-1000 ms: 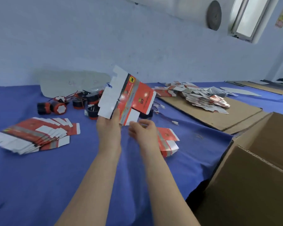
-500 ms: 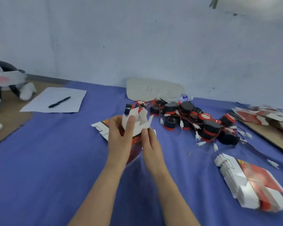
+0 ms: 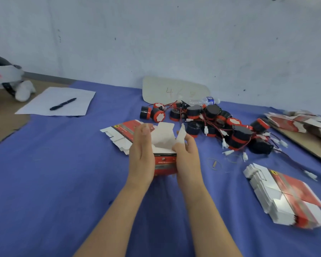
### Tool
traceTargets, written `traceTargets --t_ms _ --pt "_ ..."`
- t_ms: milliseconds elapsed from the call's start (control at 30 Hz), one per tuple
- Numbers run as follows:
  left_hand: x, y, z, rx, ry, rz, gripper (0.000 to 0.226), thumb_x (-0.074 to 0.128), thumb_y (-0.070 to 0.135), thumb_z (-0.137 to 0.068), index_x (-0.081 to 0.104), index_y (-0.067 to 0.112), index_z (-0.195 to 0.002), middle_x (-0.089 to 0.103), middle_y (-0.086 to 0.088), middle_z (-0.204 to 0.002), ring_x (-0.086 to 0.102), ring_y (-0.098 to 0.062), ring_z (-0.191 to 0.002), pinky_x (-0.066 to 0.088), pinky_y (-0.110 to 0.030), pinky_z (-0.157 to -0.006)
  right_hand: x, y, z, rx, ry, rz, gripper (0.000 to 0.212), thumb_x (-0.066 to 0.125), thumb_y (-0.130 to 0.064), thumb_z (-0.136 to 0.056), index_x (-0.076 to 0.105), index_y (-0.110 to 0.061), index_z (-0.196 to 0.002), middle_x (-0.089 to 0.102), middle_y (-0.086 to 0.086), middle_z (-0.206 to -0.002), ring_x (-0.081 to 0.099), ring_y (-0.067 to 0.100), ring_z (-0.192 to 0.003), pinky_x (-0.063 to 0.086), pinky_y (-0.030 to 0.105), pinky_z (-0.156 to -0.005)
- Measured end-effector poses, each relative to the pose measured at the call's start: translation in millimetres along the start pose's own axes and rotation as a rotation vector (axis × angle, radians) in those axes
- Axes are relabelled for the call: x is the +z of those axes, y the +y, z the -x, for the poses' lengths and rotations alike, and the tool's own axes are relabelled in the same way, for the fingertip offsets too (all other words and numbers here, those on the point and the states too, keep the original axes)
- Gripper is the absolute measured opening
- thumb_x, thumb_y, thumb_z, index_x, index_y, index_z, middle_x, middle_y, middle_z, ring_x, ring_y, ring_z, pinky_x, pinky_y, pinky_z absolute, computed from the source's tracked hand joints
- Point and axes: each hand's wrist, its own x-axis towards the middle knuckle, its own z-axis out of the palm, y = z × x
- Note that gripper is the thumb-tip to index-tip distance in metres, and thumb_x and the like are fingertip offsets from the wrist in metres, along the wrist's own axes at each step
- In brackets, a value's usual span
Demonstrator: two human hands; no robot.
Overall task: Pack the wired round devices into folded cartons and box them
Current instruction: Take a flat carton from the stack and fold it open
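A red and white carton (image 3: 164,164) stands squared up between my two hands, its white top flaps open and pointing up. My left hand (image 3: 142,154) presses its left side, and my right hand (image 3: 187,154) grips its right side with fingers on a flap. Just beyond lies a pile of several black and red round devices (image 3: 211,123) with red wires and white plugs. A stack of flat cartons (image 3: 285,197) lies at the right, and another flat stack (image 3: 120,132) sits behind my left hand.
Blue cloth (image 3: 63,182) covers the table. A white sheet with a black pen (image 3: 63,104) lies at the far left. A pale board (image 3: 174,90) leans on the wall beside a plastic bottle (image 3: 204,100). More cartons (image 3: 302,123) rest on brown cardboard at the far right.
The view swung left from the big cardboard box to the device pile. The carton went from a flat blank held up to a squared-up box held low between both hands.
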Motion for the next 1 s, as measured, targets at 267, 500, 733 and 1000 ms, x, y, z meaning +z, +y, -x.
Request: traceTargets --t_ms 267,500,733,1000 --pt "-0.2 -18.1 4.9 0.243 0.039 -0.356 0.024 0.035 0.032 -0.098 0.053 0.019 -0.091 0.055 0.013 -0.091 0.051 0.002 -0.087 0.036 -0.003 -0.076 0.6 11.1 -0.8 -0.133 0.04 0.124 0.008 0.058 -0.014 -0.091 0.057 -0.018 -0.084 0.064 -0.011 -0.076 0.059 0.005 -0.07 0.047 0.018 -0.057" --pt "-2.8 -26.5 1.7 0.015 0.135 -0.264 0.044 0.031 0.031 -0.103 0.06 -0.001 -0.096 0.059 0.012 -0.091 0.056 0.013 -0.088 0.041 -0.001 -0.065 3.5 17.0 0.3 -0.111 -0.047 0.283 0.019 0.053 -0.022 -0.094 0.062 -0.016 -0.077 0.064 0.005 -0.088 0.055 0.011 -0.074 0.044 0.028 -0.067" --pt "-5.4 -25.5 3.1 0.071 0.113 -0.295 0.037 0.031 0.036 -0.102 0.053 0.009 -0.089 0.054 0.012 -0.085 0.053 0.014 -0.08 0.04 -0.002 -0.062 -5.4 1.3 -1.0 -0.135 -0.25 0.266 0.061 0.038 0.01 -0.084 0.047 -0.043 -0.112 0.063 -0.003 -0.113 0.063 0.007 -0.087 0.05 0.021 -0.067" --pt "-15.1 -21.6 -2.6 0.036 0.233 -0.208 0.042 0.026 0.041 -0.103 0.055 0.022 -0.08 0.062 0.012 -0.079 0.062 0.01 -0.076 0.043 -0.005 -0.052 -12.3 -9.8 6.5 -0.029 -0.476 0.356 0.017 0.056 -0.018 -0.093 0.07 -0.028 -0.093 0.066 -0.012 -0.108 0.062 0.009 -0.099 0.052 0.02 -0.081"
